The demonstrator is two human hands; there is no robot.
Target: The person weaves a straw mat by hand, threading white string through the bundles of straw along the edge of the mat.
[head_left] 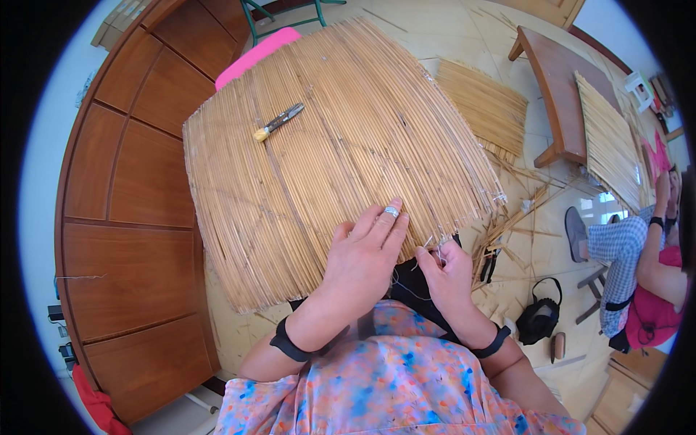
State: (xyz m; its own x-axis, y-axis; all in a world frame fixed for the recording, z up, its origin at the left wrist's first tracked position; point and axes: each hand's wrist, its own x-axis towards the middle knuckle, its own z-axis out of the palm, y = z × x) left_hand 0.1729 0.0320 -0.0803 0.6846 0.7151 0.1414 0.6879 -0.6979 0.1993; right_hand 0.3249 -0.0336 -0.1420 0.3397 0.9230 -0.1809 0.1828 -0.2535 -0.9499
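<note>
A large mat of straw-coloured reeds (304, 181) lies before me. My left hand (366, 264) rests on its lower part, fingers extended over the reeds, with a ring on one finger. At the near edge, to the right of it, my right hand (446, 272) pinches a thin pale wire or thread (404, 288), which hangs in a loop below the mat. A folding tool with a dark handle and yellowish end (279, 122) lies on the upper left of the mat.
Wooden cabinets (130, 275) line the left. A pink seat (246, 61) shows behind the mat. At right are a low table (544, 80), reed panels (482, 101), loose reeds, a black bag (539, 319) and a seated person (652, 283) in checked trousers.
</note>
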